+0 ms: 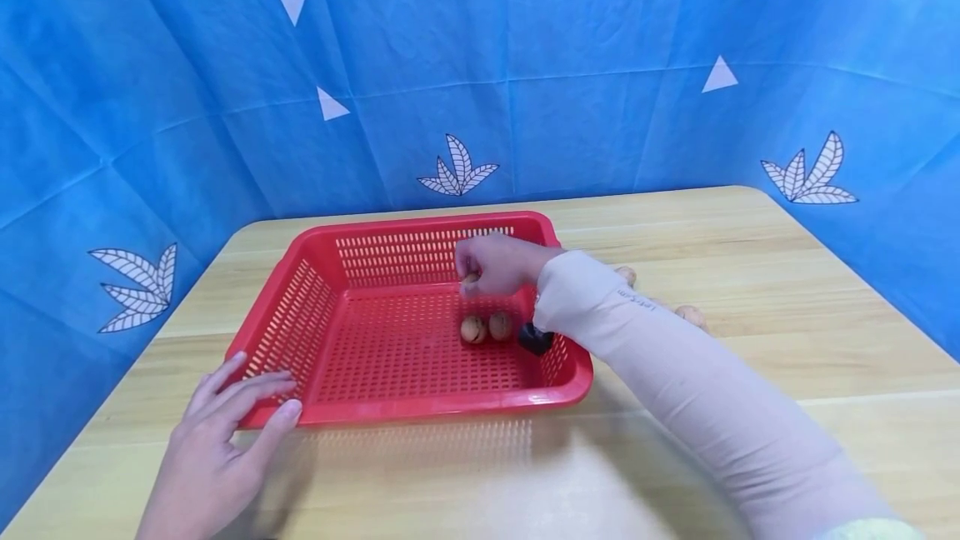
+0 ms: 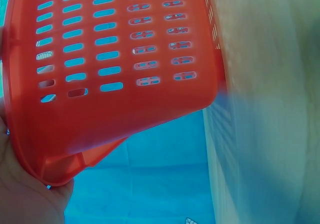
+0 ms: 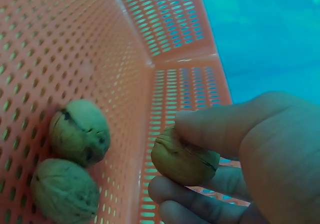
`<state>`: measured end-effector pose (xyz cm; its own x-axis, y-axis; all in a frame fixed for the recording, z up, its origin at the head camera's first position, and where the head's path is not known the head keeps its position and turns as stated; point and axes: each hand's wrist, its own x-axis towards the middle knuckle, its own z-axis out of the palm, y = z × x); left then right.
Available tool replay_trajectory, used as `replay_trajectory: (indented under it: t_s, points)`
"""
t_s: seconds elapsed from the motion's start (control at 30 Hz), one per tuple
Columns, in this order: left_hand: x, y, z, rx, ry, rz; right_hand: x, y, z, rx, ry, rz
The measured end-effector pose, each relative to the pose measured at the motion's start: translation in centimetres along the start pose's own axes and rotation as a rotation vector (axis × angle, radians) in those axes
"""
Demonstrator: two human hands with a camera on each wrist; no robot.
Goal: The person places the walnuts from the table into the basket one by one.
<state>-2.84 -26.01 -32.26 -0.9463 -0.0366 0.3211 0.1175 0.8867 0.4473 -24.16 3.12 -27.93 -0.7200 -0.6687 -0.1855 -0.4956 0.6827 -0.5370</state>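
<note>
A red plastic basket (image 1: 450,407) with slotted walls stands on the table. My left hand (image 1: 221,440) holds its near left corner, fingers over the rim and thumb at the front edge; the left wrist view shows the palm against the basket's corner (image 2: 65,171). Inside the basket, above its floor, my right hand (image 1: 498,265) pinches a walnut (image 3: 182,159) between thumb and fingers. Two more walnuts, one (image 1: 473,329) beside the other (image 1: 500,325), lie on the basket floor below that hand.
To the right of the basket, partly behind the right sleeve (image 1: 675,373), are walnuts on the table, one near (image 1: 690,317) and one farther back (image 1: 626,275). A black device (image 1: 536,338) sits at the right wrist. A blue patterned cloth (image 1: 570,107) hangs behind the wooden table (image 1: 825,315).
</note>
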Motion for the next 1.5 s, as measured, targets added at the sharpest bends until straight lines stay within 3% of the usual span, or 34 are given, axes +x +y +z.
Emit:
replay_trajectory:
  t_s: [0.17, 0.43, 0.77, 1.17, 1.3, 1.5]
  points:
    - [0.0, 0.1, 0.1, 0.0, 0.001, 0.003, -0.2, -0.2, 0.3, -0.064, -0.05, 0.041]
    - [0.0, 0.1, 0.1, 0.017, -0.01, -0.019, 0.2, -0.4, 0.6, -0.154, -0.079, 0.039]
    - [0.3, 0.2, 0.2, 0.016, 0.005, -0.014, 0.2, -0.5, 0.4, -0.176, -0.08, 0.051]
    - [0.1, 0.0, 0.0, 0.009, -0.008, -0.016, -0.2, -0.8, 0.5, -0.064, -0.13, 0.151]
    - [0.1, 0.1, 0.0, 0.008, 0.003, -0.016, -0.2, -0.7, 0.2, -0.077, -0.094, 0.118]
    - [0.0, 0.2, 0.1, 0.016, -0.004, -0.029, -0.3, 0.1, -0.7, -0.052, 0.05, 0.015]
